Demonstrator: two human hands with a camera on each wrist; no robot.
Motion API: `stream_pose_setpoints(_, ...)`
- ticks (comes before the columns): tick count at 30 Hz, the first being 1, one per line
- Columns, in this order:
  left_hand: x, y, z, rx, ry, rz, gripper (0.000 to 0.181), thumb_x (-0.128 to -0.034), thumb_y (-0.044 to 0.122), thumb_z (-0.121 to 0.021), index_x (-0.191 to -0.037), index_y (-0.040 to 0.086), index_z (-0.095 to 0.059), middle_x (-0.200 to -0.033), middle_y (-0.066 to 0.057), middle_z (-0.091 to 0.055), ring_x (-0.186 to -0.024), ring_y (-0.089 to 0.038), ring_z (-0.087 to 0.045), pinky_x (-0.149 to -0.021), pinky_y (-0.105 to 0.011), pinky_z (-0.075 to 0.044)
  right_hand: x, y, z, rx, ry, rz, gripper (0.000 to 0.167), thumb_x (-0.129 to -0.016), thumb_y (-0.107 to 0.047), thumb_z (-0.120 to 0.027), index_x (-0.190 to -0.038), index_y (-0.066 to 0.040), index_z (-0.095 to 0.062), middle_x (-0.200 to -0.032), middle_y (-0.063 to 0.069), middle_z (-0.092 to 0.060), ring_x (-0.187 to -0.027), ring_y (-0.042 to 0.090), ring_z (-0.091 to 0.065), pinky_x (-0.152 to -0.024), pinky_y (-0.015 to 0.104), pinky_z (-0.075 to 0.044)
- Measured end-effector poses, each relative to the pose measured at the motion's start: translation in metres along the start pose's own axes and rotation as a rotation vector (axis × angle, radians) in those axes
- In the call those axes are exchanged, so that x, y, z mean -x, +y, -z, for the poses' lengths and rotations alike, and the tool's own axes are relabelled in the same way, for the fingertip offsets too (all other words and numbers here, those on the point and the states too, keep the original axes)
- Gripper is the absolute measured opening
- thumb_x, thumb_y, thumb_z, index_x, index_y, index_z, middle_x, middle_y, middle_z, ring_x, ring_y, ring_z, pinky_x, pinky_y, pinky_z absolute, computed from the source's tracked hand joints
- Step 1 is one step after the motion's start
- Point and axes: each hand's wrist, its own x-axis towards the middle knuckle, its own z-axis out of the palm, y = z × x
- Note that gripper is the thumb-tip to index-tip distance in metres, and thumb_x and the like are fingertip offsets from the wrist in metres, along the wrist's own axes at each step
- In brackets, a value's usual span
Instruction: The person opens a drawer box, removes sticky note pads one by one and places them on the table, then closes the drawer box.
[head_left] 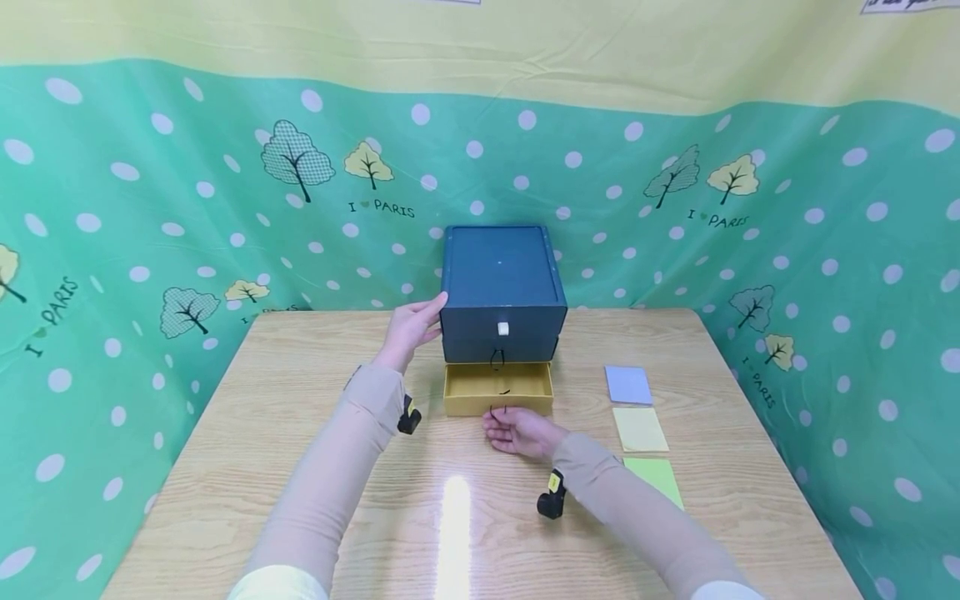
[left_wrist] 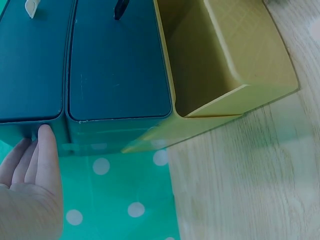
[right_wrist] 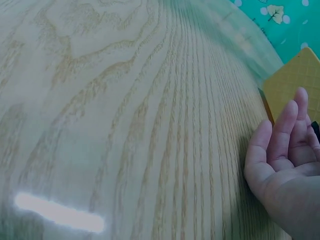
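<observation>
A dark blue drawer cabinet (head_left: pixel 500 265) stands toward the back of the table. Its bottom drawer (head_left: pixel 498 405), yellow, is pulled out toward me, and the visible inside shows no contents. My left hand (head_left: pixel 412 327) rests against the cabinet's left side near the upper front corner; in the left wrist view its fingers (left_wrist: pixel 47 150) lie fairly straight against the wall. At the front of the yellow drawer, my right hand (head_left: pixel 522 432) holds the black loop pull (right_wrist: pixel 316 129) at its fingertips. Part of that grip is hidden in the right wrist view.
To the right lie a blue paper square (head_left: pixel 628 385), a pale yellow one (head_left: pixel 640 430) and a green one (head_left: pixel 656 478), in a column. The wooden table (head_left: pixel 300 400) meets a green dotted curtain (head_left: pixel 225 208) behind and at both sides. The upper drawer has a white pull (head_left: pixel 503 328).
</observation>
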Motion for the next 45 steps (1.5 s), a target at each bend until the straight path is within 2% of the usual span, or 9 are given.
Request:
stream_pose_setpoints(5, -0.002, -0.001, 0.0, -0.007, -0.002, 0.008, 0.061, -0.088, 0.04, -0.066, -0.133, 0.002, -0.053, -0.144, -0.011, -0.046, -0.131, -0.025, -0.047, -0.102, -0.036, -0.048, -0.003, -0.001, 0.0, 0.0, 0.011, 0.0, 0.022, -0.103, -0.012, -0.034, -0.109, -0.006, -0.054, -0.09, -0.003, -0.064, -0.085, 0.009, -0.059, -0.091, 0.029, -0.049)
stream_pose_setpoints(19, -0.001, -0.001, 0.001, 0.0, -0.007, 0.008, 0.063, -0.0873, 0.042, -0.066, -0.134, 0.002, -0.052, -0.145, -0.011, -0.045, -0.132, -0.025, -0.045, -0.103, -0.036, -0.048, -0.008, -0.002, 0.0, -0.02, 0.031, 0.009, 0.024, -0.103, -0.011, -0.033, -0.113, -0.001, -0.052, -0.092, 0.0, -0.063, -0.086, 0.011, -0.058, -0.092, 0.031, -0.048)
stream_pose_setpoints(41, -0.006, -0.005, 0.001, 0.011, 0.002, 0.012, 0.062, -0.0867, 0.042, -0.067, -0.133, 0.003, -0.054, -0.144, -0.011, -0.046, -0.131, -0.024, -0.046, -0.103, -0.036, -0.048, -0.015, -0.007, 0.002, -0.019, 0.041, 0.03, 0.023, -0.103, -0.012, -0.033, -0.106, -0.005, -0.054, -0.087, -0.002, -0.064, -0.082, 0.01, -0.058, -0.086, 0.029, -0.05)
stream_pose_setpoints(45, -0.006, -0.004, 0.001, 0.027, 0.003, 0.006, 0.06, -0.0875, 0.04, -0.066, -0.132, 0.002, -0.054, -0.144, -0.011, -0.046, -0.131, -0.025, -0.046, -0.102, -0.037, -0.048, -0.015, -0.009, 0.001, -0.033, 0.053, 0.032, 0.023, -0.103, -0.012, -0.033, -0.109, -0.002, -0.053, -0.087, -0.002, -0.064, -0.082, 0.01, -0.059, -0.092, 0.032, -0.048)
